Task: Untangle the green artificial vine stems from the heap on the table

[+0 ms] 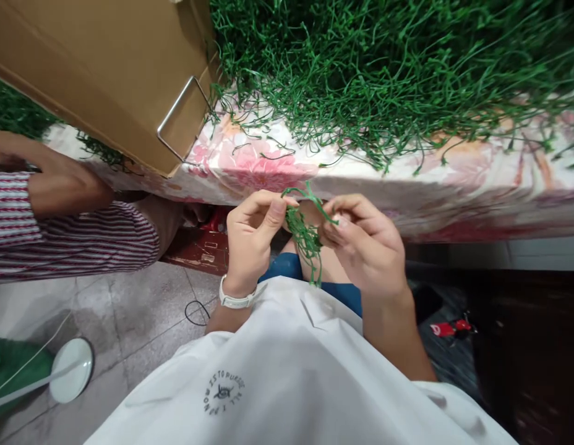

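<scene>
The left hand point(254, 232) and right hand point(368, 244) pinch a thin, knobbly green strand point(317, 201) between curled fingertips, near a floral cloth point(268, 162) strewn with wiry green stems point(384, 74).

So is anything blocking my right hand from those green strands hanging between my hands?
Nothing visible stands between your right hand and the hanging strands. Just above them, a green stem bridges to your left hand. The cardboard box is off to the left.
</scene>
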Demonstrator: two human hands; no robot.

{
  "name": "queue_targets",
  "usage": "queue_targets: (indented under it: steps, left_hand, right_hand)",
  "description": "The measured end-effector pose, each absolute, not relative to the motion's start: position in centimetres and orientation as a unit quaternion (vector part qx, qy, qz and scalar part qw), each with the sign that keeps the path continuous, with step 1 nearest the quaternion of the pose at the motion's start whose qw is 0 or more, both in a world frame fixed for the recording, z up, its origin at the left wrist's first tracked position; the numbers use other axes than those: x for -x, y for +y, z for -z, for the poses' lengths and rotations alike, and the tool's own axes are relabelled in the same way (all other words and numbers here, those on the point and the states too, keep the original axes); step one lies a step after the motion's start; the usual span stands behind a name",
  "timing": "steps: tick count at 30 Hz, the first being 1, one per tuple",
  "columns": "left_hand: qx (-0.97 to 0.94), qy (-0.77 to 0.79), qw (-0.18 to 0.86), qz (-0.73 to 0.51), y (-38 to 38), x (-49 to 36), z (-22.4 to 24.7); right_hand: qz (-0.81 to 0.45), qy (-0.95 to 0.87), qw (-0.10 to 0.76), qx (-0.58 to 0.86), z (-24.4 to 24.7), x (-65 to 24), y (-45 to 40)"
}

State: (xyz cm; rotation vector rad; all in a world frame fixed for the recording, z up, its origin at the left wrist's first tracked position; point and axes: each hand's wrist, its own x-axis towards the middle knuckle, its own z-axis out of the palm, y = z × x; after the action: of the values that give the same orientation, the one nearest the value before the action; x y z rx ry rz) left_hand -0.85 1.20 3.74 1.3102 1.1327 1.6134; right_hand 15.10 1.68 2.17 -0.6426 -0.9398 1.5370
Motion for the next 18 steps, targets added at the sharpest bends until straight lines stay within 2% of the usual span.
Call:
queue_targets:
  steps: [6,9,12,15,18]
  left_hand:
    - [-0.562,0.444,0.348,-0.605,1.1,-0.1,-3.7]
    - [-0.583,0.443,0.318,-0.602,1.1,-0.4,-3.6]
    - [-0.597,0.444,0.295,-0.6,1.3,-0.2,-3.5]
    - [-0.616,0.437,0.267,-0.598,1.5,0.3,-3.4]
    - [-0.639,0.424,0.21,-0.606,1.5,0.7,-3.3]
  right_hand:
    - [-0.533,-0.537,0.567,0.325,-1.6,-14.6,1.1]
    - [-0.503,-0.546,0.582,0.332,-1.0,-14.6,1.2]
    - [-0.557,-0.543,0.562,0.282,-0.8,-14.9,1.5]
    - [-0.628,-0.55,0.507,0.215,-0.6,-15.6,1.6]
    - [-0.632,-0.593,0.463,0.185,-0.1,-16.3,1.6]
